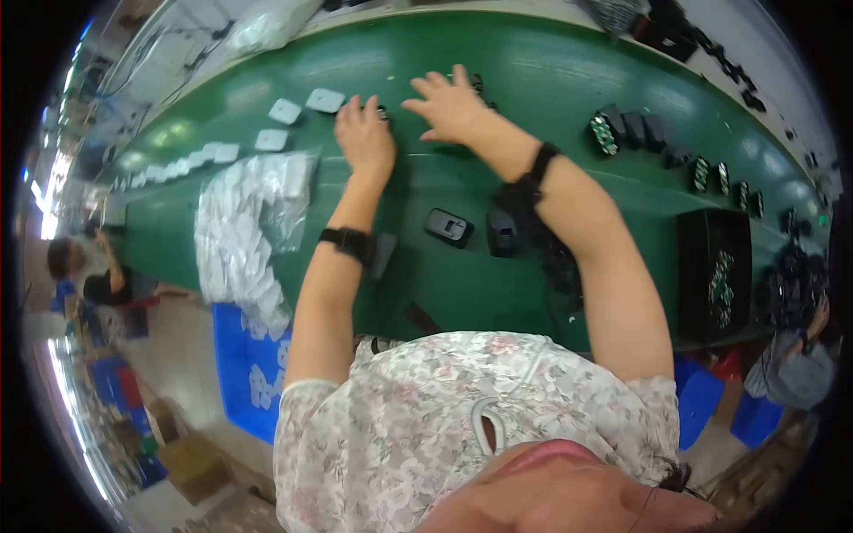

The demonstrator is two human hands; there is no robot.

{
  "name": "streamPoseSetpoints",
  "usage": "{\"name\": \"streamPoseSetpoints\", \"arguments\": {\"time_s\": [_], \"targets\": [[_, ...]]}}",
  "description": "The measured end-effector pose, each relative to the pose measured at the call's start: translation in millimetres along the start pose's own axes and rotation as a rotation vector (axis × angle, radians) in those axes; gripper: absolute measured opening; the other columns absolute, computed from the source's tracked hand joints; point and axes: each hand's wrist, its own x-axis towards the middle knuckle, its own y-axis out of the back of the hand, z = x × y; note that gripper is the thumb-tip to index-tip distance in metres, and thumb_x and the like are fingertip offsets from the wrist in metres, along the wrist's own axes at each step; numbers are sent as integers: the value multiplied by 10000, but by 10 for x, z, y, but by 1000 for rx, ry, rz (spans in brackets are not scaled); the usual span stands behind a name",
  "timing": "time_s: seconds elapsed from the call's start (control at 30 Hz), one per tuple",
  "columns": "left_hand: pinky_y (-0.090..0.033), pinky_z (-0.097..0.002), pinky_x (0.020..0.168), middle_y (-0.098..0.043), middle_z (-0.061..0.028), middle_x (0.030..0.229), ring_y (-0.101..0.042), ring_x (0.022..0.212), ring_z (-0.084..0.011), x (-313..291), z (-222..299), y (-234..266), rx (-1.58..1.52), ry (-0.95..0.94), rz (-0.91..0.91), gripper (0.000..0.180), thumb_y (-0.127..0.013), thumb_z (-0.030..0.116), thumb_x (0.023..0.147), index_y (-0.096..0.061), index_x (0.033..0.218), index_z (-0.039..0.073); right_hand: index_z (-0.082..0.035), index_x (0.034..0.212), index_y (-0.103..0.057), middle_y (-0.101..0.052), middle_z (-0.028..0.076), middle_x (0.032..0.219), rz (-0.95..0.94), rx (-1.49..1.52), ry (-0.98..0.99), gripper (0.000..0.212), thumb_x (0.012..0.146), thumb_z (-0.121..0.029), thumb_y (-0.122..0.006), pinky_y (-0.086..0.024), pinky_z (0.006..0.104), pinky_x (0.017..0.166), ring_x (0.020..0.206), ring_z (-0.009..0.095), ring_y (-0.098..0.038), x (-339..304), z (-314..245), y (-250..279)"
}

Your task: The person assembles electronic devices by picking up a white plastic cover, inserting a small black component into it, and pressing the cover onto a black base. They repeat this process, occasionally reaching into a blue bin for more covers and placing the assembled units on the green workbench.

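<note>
Green desk [533,49] is reached across, right hand [451,111] with grip spread wide near a dark piece [477,84]; whether anything's gripped by the left hand [364,147], beside a white box [325,100], honestly can't be told.

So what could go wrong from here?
The left hand is close to a white square piece and might nudge it. The right forearm reaches over the table beside a dark pile, so it could brush it. The overlapping white pieces run to the table's near edge beside the blue bin; a bump might send some off.
</note>
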Motion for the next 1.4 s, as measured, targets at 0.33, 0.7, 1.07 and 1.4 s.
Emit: {"name": "streamPoseSetpoints", "arguments": {"time_s": [0.33,0.7,1.07,1.4], "targets": [[-431,-449,918,-424,-204,1258,-478,1107,-403,56,219,-103,-346,158,-155,393,-673,8,758,-598,1128,119,-187,1057,-652,-547,44,1146,27,-208,-231,259,814,-263,-602,-339,691,929,1211,259,-425,-639,930,-532],[-405,-400,1026,-487,-175,1316,-468,1212,-360,299,1696,-546,-1153,-319,-493,430,-658,-3,719,-620,1141,64,-212,1233,-563,-431,-20,1413,-322,-223,-589,467,805,-373,-657,-406,472,963,1258,213,-445,-1686,1575,-309],[-452,-416,927,-568,-139,1204,-552,1094,-339,-420,-37,1808,-790,-126,353,382,-617,30,798,-560,1173,76,-189,1300,-514,-469,33,1386,-63,-402,-223,436,905,-366,-565,-341,483,1036,1257,220,-445,-1059,1126,204],[-454,-387,929,-584,-235,1164,-571,1090,-321,-4036,-2557,2085,-190,1653,448,652,-679,415,822,-491,1243,-46,-101,1189,-594,-566,91,1260,211,253,329,290,911,-179,-592,-426,362,950,1143,290,-546,-469,-146,699]]}}
